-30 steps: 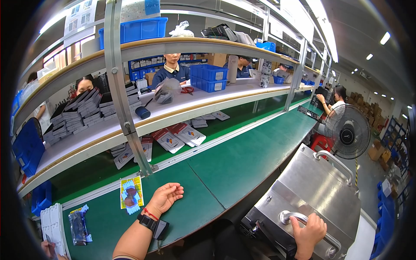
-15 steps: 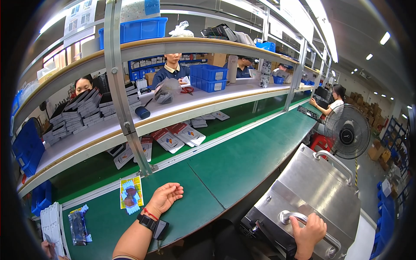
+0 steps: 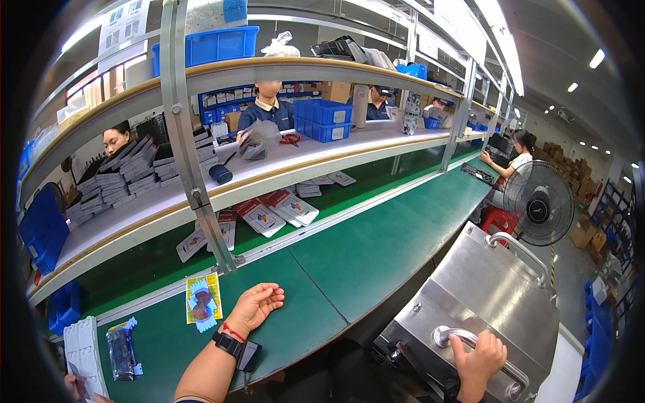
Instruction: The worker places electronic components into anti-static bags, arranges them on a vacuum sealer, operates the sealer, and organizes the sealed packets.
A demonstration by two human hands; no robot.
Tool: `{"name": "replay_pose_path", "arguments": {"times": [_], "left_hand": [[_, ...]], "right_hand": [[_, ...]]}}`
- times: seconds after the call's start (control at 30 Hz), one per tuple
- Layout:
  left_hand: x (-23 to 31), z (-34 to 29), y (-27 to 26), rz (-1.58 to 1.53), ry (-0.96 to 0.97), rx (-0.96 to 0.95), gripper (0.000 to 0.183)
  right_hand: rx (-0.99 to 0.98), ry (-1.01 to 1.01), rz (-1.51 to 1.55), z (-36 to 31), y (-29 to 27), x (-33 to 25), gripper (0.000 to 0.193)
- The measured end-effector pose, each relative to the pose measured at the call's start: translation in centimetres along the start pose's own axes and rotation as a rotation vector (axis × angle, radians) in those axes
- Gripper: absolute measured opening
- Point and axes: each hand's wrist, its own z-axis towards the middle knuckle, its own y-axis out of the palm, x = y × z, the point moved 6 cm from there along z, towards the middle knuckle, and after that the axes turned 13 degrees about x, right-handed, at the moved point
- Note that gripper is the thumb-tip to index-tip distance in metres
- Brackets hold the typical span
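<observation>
My right hand [image 3: 480,363] is closed around the front curved metal handle [image 3: 516,376] on the lid of a stainless steel machine [image 3: 470,295] at the lower right. The lid is down. On the green table [image 3: 376,248] rests my left hand [image 3: 259,305], empty, palm turned inward and fingers loosely curled together. A dark watch-like band and a red string circle that wrist. Left of this hand lies a yellow card with blue-edged pieces [image 3: 203,302]. Farther left are a clear-bagged dark item [image 3: 121,352] and a white tray [image 3: 86,349], with another person's fingers [image 3: 79,386] at it.
A metal post [image 3: 181,134] and a shelf [image 3: 269,171] run along the table's far side. Stacked dark-and-white boxes [image 3: 127,171] and blue bins [image 3: 324,121] stand there. Red-white packages [image 3: 262,218] lie beneath. A black fan [image 3: 537,205] and several people are beyond.
My hands have stayed put. The white tray at the left has shifted slightly right. Across the shelf, the left person's head has risen and the middle person's hand has lowered. One package beneath the shelf is gone.
</observation>
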Motion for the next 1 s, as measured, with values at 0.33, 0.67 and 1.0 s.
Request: {"name": "replay_pose_path", "arguments": {"times": [0.33,0.67,1.0], "left_hand": [[0.2,0.1,0.4,0.0,0.013,-0.002,0.016],[3.3,-2.1,1.8,0.097,0.209,-0.003,0.018],[20.5,-18.8,15.3,0.363,1.224,-0.449,0.057]], "right_hand": [[-0.047,0.015,-0.002,0.7,-0.3,-0.4,0.055],[-0.044,-0.021,0.01,-0.1,0.0,0.2,0.054],[-0.034,-0.078,-0.032,0.8,0.4,-1.1,0.058]]}}
